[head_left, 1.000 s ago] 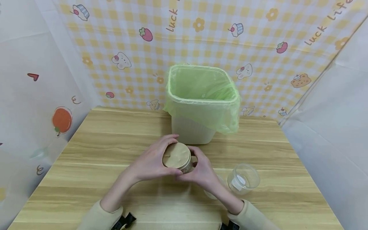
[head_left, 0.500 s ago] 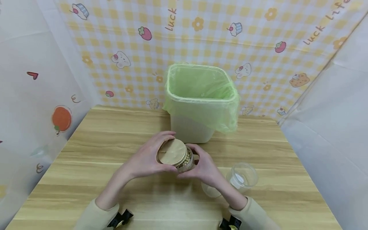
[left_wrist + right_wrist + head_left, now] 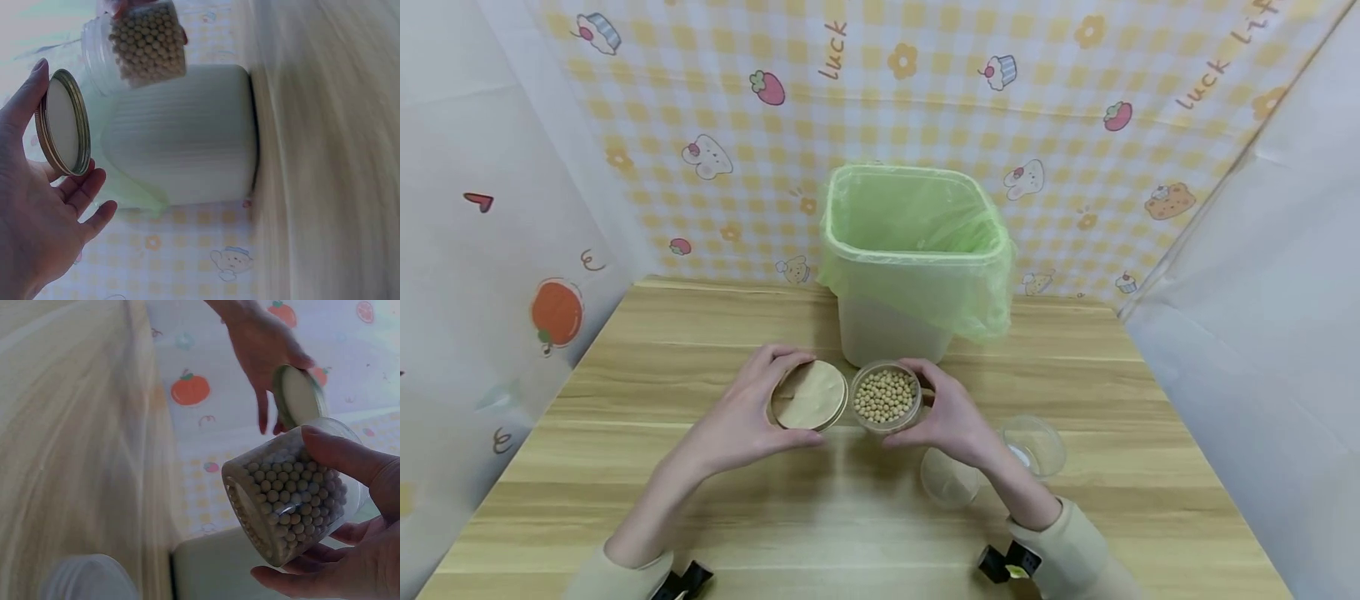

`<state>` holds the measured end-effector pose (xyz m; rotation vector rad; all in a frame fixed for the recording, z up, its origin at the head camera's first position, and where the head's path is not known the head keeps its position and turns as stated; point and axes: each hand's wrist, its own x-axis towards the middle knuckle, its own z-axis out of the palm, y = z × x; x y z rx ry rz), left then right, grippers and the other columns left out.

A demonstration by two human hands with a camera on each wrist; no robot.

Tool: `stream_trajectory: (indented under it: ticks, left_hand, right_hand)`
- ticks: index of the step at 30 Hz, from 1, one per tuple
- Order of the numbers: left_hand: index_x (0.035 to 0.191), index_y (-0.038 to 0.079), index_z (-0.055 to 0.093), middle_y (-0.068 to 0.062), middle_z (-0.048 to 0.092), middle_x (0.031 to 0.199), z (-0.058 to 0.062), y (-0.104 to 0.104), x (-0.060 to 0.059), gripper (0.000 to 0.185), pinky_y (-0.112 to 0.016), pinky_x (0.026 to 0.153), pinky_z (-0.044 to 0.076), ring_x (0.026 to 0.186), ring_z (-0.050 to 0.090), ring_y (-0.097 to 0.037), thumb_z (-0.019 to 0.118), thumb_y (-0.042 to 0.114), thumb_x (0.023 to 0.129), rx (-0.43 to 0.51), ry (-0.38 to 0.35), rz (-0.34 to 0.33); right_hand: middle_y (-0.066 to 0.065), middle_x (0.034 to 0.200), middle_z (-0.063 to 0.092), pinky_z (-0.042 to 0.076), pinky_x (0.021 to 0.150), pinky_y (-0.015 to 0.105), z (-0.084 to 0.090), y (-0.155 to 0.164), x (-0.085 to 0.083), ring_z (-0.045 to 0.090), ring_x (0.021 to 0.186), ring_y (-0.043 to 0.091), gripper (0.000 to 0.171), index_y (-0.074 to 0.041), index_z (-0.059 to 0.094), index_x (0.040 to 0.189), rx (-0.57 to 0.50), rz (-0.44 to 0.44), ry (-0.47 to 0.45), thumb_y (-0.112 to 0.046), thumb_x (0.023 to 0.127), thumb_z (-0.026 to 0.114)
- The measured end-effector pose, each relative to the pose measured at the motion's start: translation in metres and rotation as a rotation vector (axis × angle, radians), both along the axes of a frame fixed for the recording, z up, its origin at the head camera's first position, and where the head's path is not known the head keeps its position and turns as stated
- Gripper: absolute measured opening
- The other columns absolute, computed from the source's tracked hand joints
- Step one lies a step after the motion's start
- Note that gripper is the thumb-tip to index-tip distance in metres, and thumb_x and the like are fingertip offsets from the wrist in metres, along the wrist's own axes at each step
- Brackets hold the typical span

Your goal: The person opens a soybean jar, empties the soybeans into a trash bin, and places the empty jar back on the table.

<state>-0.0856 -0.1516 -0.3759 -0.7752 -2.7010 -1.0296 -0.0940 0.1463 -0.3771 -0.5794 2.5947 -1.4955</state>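
Note:
My left hand (image 3: 741, 421) (image 3: 37, 206) grips a round tan lid (image 3: 808, 406) (image 3: 62, 131) by its rim, held just left of the jar. In my right hand (image 3: 951, 417) (image 3: 350, 550) is a clear jar (image 3: 886, 397) (image 3: 290, 490) (image 3: 140, 47) full of small beige beans, its mouth uncovered. Fingers and thumb curl round the jar's side. Both are held above the wooden table (image 3: 700, 333), in front of a white bin (image 3: 895, 333) (image 3: 181, 137) lined with a green bag (image 3: 917, 242).
An empty clear jar (image 3: 1033, 446) lies on the table to the right of my right hand, with a clear lid (image 3: 950, 479) beside it under my wrist. Patterned sheets wall the table at the back and sides.
The lid has come off the bean jar. My left hand carried it to the left, and the beans now show from above.

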Motion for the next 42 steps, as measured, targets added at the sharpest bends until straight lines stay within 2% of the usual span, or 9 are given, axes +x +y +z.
stream_trajectory:
  ticks: [7, 10, 15, 23, 28, 33, 42]
  left_hand:
    - [0.153, 0.022, 0.048, 0.001, 0.048, 0.146, -0.008, -0.011, 0.003, 0.092, -0.055, 0.106, 0.046, 0.136, 0.045, -0.021, 0.089, 0.049, 0.075, -0.01, 0.025, 0.025]
    - [0.153, 0.018, 0.049, 0.0, 0.052, 0.144, -0.013, -0.013, 0.003, 0.093, -0.054, 0.105, 0.048, 0.133, 0.047, -0.021, 0.088, 0.049, 0.075, -0.052, 0.065, 0.032]
    - [0.149, 0.012, 0.053, -0.005, 0.06, 0.14, -0.028, -0.01, 0.006, 0.09, -0.054, 0.103, 0.048, 0.125, 0.051, -0.023, 0.089, 0.045, 0.073, -0.139, 0.128, 0.022]
    - [0.15, 0.009, 0.051, -0.004, 0.059, 0.145, -0.045, -0.002, 0.013, 0.092, -0.057, 0.111, 0.044, 0.13, 0.052, -0.026, 0.09, 0.041, 0.073, -0.217, 0.037, -0.009]
    - [0.15, 0.009, 0.051, -0.006, 0.059, 0.145, -0.05, 0.003, 0.014, 0.094, -0.056, 0.111, 0.045, 0.132, 0.053, -0.028, 0.09, 0.041, 0.071, -0.268, 0.029, -0.031]
    - [0.149, 0.007, 0.05, -0.008, 0.06, 0.144, -0.054, 0.009, 0.013, 0.094, -0.055, 0.113, 0.044, 0.132, 0.055, -0.028, 0.09, 0.041, 0.071, -0.322, 0.021, -0.073]
    - [0.148, 0.005, 0.05, -0.01, 0.061, 0.143, -0.06, 0.01, 0.016, 0.093, -0.059, 0.114, 0.043, 0.133, 0.055, -0.032, 0.091, 0.038, 0.071, -0.357, 0.005, -0.106]
  right_hand:
    - [0.014, 0.137, 0.063, 0.052, 0.107, 0.05, 0.01, 0.009, 0.001, 0.063, 0.123, 0.032, 0.095, -0.005, 0.051, 0.143, -0.032, -0.008, -0.016, -0.012, 0.061, 0.098]
    - [0.015, 0.138, 0.062, 0.053, 0.106, 0.051, 0.012, 0.013, 0.003, 0.064, 0.123, 0.033, 0.095, -0.006, 0.051, 0.144, -0.05, -0.014, -0.03, -0.012, 0.062, 0.098]
    - [0.014, 0.139, 0.061, 0.052, 0.106, 0.051, 0.015, 0.021, 0.005, 0.063, 0.124, 0.033, 0.094, -0.008, 0.05, 0.145, -0.044, -0.029, -0.048, -0.013, 0.064, 0.097]
    - [0.013, 0.14, 0.06, 0.051, 0.107, 0.05, 0.024, 0.031, 0.006, 0.062, 0.126, 0.034, 0.096, -0.009, 0.049, 0.147, -0.054, -0.072, -0.068, -0.011, 0.064, 0.097]
    - [0.015, 0.141, 0.059, 0.051, 0.108, 0.053, 0.03, 0.034, 0.006, 0.061, 0.126, 0.034, 0.096, -0.008, 0.049, 0.147, -0.044, -0.066, -0.026, -0.01, 0.064, 0.097]
    - [0.011, 0.14, 0.061, 0.051, 0.106, 0.049, 0.037, 0.038, 0.007, 0.063, 0.124, 0.03, 0.097, -0.009, 0.05, 0.147, -0.044, -0.074, -0.005, -0.008, 0.062, 0.097]
    - [0.014, 0.141, 0.059, 0.052, 0.107, 0.05, 0.049, 0.046, 0.007, 0.062, 0.125, 0.034, 0.099, -0.007, 0.049, 0.148, -0.031, -0.099, 0.008, -0.009, 0.062, 0.097]
